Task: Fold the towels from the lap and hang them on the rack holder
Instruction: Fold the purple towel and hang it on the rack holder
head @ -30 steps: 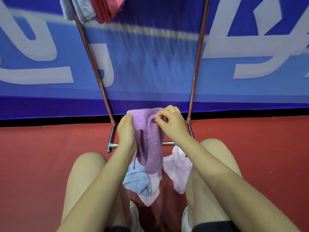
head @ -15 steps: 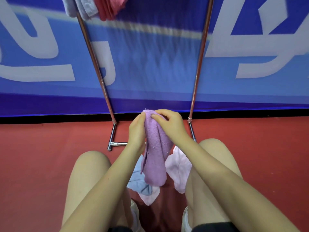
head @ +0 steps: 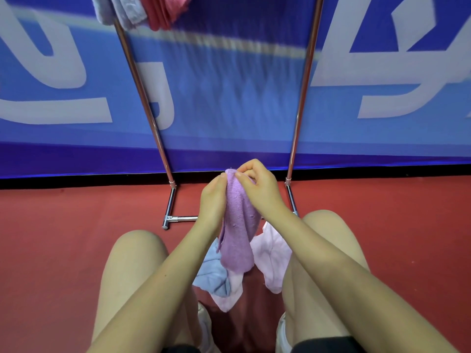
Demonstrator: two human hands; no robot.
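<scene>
Head view: left hand and right hand each grip the top of the purple towel, which hangs folded between them. Keep the edges matched, then lift it to the rack above the grip.

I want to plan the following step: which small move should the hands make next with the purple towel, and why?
Probably lift the purple towel to the rack: both the left hand and right hand pinch its top edge, and it hangs as a narrow folded strip.
</scene>
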